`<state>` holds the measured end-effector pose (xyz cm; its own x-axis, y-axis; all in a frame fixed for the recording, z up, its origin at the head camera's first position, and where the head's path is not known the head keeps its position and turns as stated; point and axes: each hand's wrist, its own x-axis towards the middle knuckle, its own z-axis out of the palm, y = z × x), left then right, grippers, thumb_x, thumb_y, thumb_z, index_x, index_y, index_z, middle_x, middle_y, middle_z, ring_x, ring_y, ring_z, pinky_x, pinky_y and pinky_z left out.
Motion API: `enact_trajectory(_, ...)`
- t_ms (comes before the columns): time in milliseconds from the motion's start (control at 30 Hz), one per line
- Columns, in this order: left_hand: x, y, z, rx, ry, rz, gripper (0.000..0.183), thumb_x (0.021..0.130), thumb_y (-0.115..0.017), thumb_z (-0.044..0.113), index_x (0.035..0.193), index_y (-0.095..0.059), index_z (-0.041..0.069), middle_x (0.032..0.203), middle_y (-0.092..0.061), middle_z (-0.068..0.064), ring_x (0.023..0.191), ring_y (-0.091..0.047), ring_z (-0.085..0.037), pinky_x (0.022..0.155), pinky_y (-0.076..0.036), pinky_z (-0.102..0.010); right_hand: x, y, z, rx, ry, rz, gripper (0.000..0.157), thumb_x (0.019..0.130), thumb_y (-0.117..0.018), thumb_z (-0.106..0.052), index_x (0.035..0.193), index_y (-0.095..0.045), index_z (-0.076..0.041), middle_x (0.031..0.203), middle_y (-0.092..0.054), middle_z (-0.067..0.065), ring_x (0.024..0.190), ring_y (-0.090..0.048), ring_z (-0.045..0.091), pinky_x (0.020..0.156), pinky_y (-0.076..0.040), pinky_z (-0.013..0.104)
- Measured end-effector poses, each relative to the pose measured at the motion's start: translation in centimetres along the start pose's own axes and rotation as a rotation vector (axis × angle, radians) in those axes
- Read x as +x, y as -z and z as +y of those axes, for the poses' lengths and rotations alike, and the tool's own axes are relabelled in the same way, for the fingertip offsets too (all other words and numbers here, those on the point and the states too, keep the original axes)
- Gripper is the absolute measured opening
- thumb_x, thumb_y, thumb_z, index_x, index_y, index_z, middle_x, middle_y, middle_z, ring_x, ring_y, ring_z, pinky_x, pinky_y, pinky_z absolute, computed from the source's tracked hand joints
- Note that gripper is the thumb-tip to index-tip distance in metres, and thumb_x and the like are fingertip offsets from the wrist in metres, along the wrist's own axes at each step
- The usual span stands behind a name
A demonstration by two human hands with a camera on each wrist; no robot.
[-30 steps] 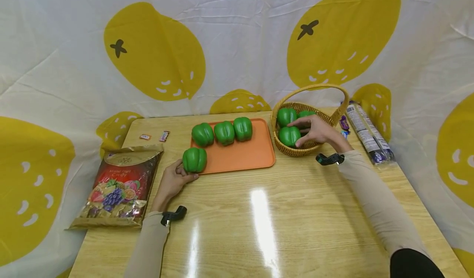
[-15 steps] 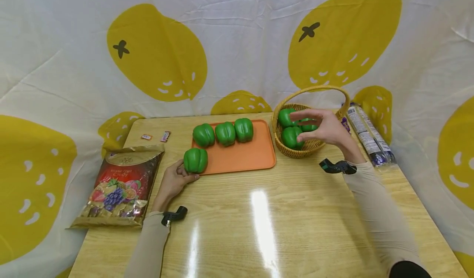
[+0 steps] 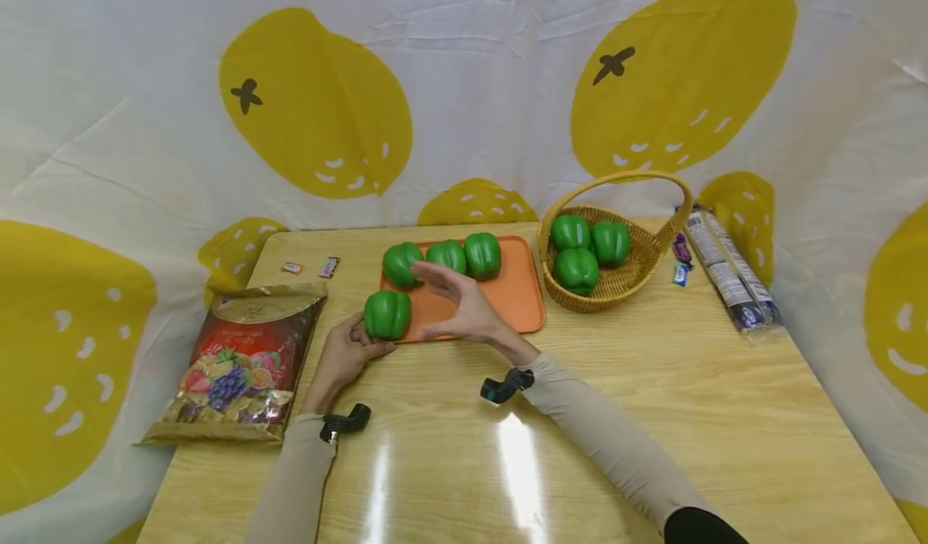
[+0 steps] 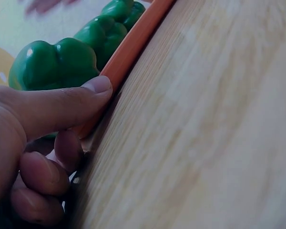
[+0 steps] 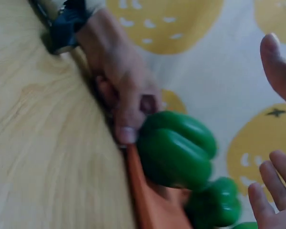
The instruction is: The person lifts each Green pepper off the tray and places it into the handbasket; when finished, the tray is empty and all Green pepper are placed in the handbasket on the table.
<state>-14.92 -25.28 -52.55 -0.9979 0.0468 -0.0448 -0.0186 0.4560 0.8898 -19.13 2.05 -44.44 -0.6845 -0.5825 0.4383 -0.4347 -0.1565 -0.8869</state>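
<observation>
My left hand (image 3: 342, 360) pinches the near left corner of an orange tray (image 3: 524, 306), thumb on its rim and fingers curled beneath, as the left wrist view shows. Right beside that thumb a green bell pepper (image 3: 387, 314) sits on the tray. Along the tray's far side stand three more: a left one (image 3: 400, 263), a middle one (image 3: 445, 254) partly behind my fingers, and a right one (image 3: 482, 255). Over the tray hovers my right hand (image 3: 470, 312), holding nothing, thumb and fingers spread apart toward the near pepper.
A wicker basket (image 3: 641, 278) with a tall handle holds three green peppers (image 3: 576, 271) at the back right. Beyond it lie small wrapped candies (image 3: 680, 275) and a long clear-wrapped pack (image 3: 732, 266). On the left are a candy bag (image 3: 235, 367) and two small candies (image 3: 329, 267).
My right hand has let go of a pepper in the basket, lifted out and swung left to above the tray. The left hand keeps its place at the tray's corner.
</observation>
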Motion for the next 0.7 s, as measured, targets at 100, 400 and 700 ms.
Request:
enact_trajectory(100, -0.1, 0.0, 0.1, 0.008, -0.001, -0.004, 0.075, 0.075, -0.088, 0.029, 0.141, -0.054, 0.017, 0.067, -0.062, -0.008, 0.057, -0.056, -0.017, 0.063, -0.047, -0.029, 0.9, -2.0, 1.9, -0.061, -0.045, -0.002, 0.098, 0.065, -0.090, 0.002, 0.148, -0.038, 0.004, 0.150, -0.042, 0.023, 0.138, -0.042, 0.037, 0.110, -0.032, 0.057)
enact_trajectory(400, -0.3, -0.1, 0.1, 0.031, 0.005, 0.001, 0.077, 0.076, -0.088, 0.028, 0.143, -0.052, 0.014, 0.063, -0.060, -0.006, 0.054, -0.054, -0.016, 0.060, -0.046, -0.028, 1.4, -3.7, 7.0, -0.256, -0.199, -0.008, 0.097, 0.064, -0.095, -0.028, 0.147, -0.047, -0.017, 0.147, -0.050, -0.002, 0.133, -0.047, 0.014, 0.110, -0.038, 0.039)
enact_trajectory(700, -0.2, -0.1, 0.3, 0.021, 0.005, 0.001, 0.076, 0.076, -0.087, 0.021, 0.143, -0.052, 0.012, 0.065, -0.062, -0.007, 0.056, -0.056, -0.016, 0.066, -0.046, -0.028, 1.5, -3.9, 7.5, -0.366, -0.185, 0.016, 0.085, 0.063, -0.095, -0.034, 0.138, -0.057, -0.019, 0.131, -0.061, -0.003, 0.117, -0.058, 0.010, 0.101, -0.046, 0.033)
